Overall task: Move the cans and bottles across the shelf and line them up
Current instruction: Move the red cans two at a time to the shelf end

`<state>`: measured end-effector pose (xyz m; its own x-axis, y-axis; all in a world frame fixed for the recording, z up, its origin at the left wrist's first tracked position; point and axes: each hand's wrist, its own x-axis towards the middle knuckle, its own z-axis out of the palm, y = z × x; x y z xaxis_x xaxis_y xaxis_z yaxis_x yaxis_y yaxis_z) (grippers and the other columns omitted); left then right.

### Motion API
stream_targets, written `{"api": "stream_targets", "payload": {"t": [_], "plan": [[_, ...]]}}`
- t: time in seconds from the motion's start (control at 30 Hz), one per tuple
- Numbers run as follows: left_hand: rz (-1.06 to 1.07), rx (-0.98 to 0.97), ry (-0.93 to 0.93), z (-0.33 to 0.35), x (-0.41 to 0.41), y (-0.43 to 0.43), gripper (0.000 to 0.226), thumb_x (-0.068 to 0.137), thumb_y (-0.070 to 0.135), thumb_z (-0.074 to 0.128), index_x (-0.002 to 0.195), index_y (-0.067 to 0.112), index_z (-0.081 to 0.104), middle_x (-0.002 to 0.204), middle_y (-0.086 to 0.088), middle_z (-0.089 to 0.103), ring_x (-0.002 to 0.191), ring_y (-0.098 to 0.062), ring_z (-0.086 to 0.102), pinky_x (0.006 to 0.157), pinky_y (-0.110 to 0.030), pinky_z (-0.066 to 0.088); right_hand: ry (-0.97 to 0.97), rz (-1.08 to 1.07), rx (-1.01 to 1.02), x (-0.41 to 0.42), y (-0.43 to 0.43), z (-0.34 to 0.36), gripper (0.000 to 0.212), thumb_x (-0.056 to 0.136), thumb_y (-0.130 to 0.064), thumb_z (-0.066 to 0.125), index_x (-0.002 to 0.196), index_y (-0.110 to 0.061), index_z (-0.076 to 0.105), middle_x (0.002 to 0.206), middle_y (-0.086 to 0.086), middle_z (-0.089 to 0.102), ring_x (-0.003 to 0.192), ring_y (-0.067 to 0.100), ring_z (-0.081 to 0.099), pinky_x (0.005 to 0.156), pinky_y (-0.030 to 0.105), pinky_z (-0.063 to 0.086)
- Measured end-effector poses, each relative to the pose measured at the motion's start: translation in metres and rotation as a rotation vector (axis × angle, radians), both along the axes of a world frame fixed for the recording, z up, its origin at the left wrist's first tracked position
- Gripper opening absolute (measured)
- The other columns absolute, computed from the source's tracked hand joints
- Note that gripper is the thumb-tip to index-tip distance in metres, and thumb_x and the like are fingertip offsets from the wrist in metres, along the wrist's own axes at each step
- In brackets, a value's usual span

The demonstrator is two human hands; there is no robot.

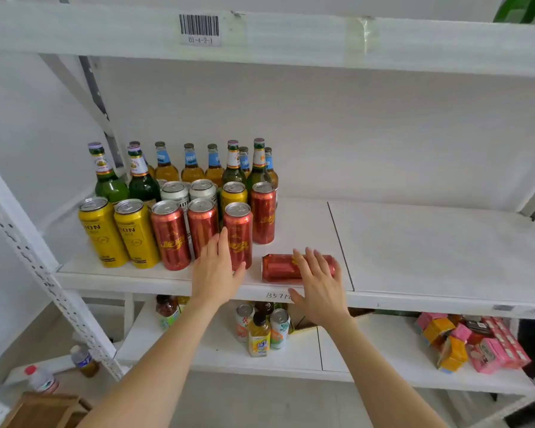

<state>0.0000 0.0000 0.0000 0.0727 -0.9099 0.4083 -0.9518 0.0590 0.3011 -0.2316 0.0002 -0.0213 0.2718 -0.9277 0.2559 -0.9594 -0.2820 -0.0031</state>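
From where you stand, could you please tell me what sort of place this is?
Probably a stockroom or small shop: white metal shelving bears a barcode label, drink cans and bottles crowd the middle shelf, and pink boxes lie on the shelf below.

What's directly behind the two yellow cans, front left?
Two green bottles stand right behind the yellow cans; amber bottles line the back. The cans cover the green bottles' bases, so contact can't be judged.

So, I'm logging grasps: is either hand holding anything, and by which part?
Nothing is held. The left hand is open before an upright red can; the right hand spreads open over the tipped red can, contact unclear.
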Motion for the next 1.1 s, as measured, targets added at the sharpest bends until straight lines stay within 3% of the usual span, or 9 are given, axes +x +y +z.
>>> {"api": "stream_targets", "payload": {"t": [0.1,0.17,0.23,0.33,0.6,0.8,0.9,1.0,1.1], "plan": [[-0.016,0.033,0.257,-0.008,-0.002,-0.017,0.089,0.088,0.038,0.067,0.154,0.009,0.015,0.148,-0.015,0.040,0.135,-0.031,0.042,0.108,-0.044,0.041,0.006,0.024,-0.034,-0.002,-0.024,-0.009,0.082,0.081,-0.056,0.064,0.148,-0.020,0.033,0.148,0.012,0.045,0.138,0.032,0.039,0.113,0.054,0.024],[-0.025,0.068,0.407,-0.014,-0.003,-0.028,0.090,0.087,0.035,0.070,0.154,0.011,0.015,0.150,-0.013,0.039,0.137,-0.029,0.040,0.110,-0.044,0.037,0.035,0.059,0.010,-0.005,-0.039,-0.012,0.079,0.082,-0.059,0.059,0.147,-0.022,0.033,0.147,0.006,0.045,0.137,0.028,0.039,0.114,0.051,0.020],[-0.028,0.063,0.516,-0.019,-0.003,-0.038,0.087,0.086,0.032,0.072,0.153,0.013,0.019,0.149,-0.009,0.042,0.136,-0.027,0.041,0.109,-0.044,0.037,0.026,0.092,0.068,-0.007,-0.055,-0.009,0.076,0.082,-0.063,0.054,0.145,-0.026,0.033,0.142,-0.001,0.047,0.132,0.024,0.041,0.113,0.047,0.020],[-0.012,0.070,0.626,-0.026,-0.003,-0.052,0.078,0.085,0.032,0.073,0.146,0.010,0.031,0.140,-0.010,0.052,0.130,-0.030,0.048,0.106,-0.043,0.040,0.022,0.132,0.136,-0.010,-0.074,0.003,0.073,0.077,-0.066,0.058,0.137,-0.029,0.040,0.130,-0.004,0.055,0.119,0.022,0.049,0.103,0.043,0.031],[0.011,0.098,0.818,-0.025,-0.010,-0.068,0.072,0.078,0.030,0.081,0.132,0.014,0.037,0.123,-0.005,0.060,0.116,-0.030,0.057,0.091,-0.031,0.039,0.001,0.169,0.225,-0.015,-0.089,0.010,0.073,0.073,-0.074,0.057,0.126,-0.026,0.047,0.117,-0.006,0.060,0.107,0.019,0.055,0.091,0.039,0.042],[0.013,0.055,0.844,-0.022,-0.015,-0.060,0.071,0.075,0.027,0.083,0.130,0.014,0.039,0.109,0.004,0.059,0.099,-0.018,0.055,0.087,-0.029,0.039,-0.074,0.083,0.283,-0.024,-0.086,0.016,0.066,0.070,-0.071,0.059,0.115,-0.023,0.052,0.105,-0.003,0.062,0.094,0.019,0.057,0.075,0.033,0.046],[0.017,0.049,0.863,-0.020,-0.018,-0.055,0.068,0.075,0.026,0.084,0.127,0.015,0.042,0.107,0.004,0.060,0.096,-0.016,0.055,0.087,-0.028,0.039,-0.263,0.031,0.357,-0.029,-0.086,0.021,0.059,0.072,-0.069,0.062,0.107,-0.023,0.054,0.095,-0.002,0.064,0.082,0.019,0.058,0.071,0.032,0.049],[0.015,0.057,0.872,-0.017,-0.021,-0.050,0.068,0.075,0.027,0.084,0.128,0.016,0.043,0.109,0.004,0.061,0.097,-0.016,0.055,0.088,-0.029,0.039,-0.612,-0.039,0.398,-0.030,-0.081,0.024,0.054,0.074,-0.060,0.070,0.106,-0.018,0.058,0.089,0.000,0.065,0.077,0.018,0.062,0.067,0.032,0.052],[0.018,0.082,0.891,-0.012,-0.023,-0.043,0.068,0.076,0.031,0.083,0.130,0.021,0.043,0.110,0.006,0.060,0.101,-0.016,0.054,0.091,-0.032,0.040,-0.955,-0.086,0.475,-0.026,-0.068,0.027,0.048,0.081,-0.047,0.073,0.108,-0.010,0.060,0.085,0.001,0.064,0.074,0.014,0.063,0.059,0.023,0.048]]}}
